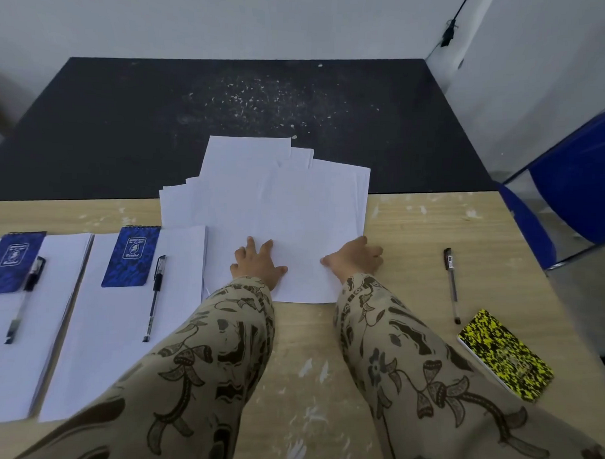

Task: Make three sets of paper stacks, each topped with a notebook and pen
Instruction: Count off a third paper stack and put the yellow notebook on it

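2 finished sets [95,342] sit left. Left hand [259,262] lies flat, fingers spread, pinning the loose paper pile [281,201]. Right hand [356,257] cups its right edge, grip unclear, probably squaring it. Pen [451,286] and yellow notebook [504,353] wait right.

Two long sleeves, same fabric. Left sleeve [204,346]: beige-tan cloth with a dark brown batik-style print of curling vines, leaves and flower shapes, some with grey-brown fill. Cuff ends at the wrist just behind the left hand [257,262]. Right sleeve [410,353]: same print, grey flower and fan-shaped leaves behind the right hand [356,257], dark patterned band at cuff. Hands bare.
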